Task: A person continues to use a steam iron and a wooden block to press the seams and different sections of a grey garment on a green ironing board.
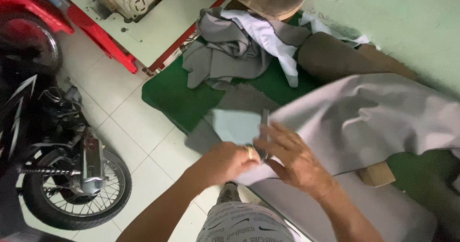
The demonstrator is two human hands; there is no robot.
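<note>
both hands, left hand (225, 163) and right hand (294, 158), pinching the near edge of a grey cloth (364, 117) that runs away rightward over the green surface (172, 95).

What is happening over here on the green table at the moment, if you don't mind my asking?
A person stands at a green table, both hands on a large sheet of grey fabric. The left hand and right hand pinch its near edge together; a small pale piece sits just above them. A heap of grey and white cloth lies further back. A motorcycle is parked on the tiled floor.
</note>
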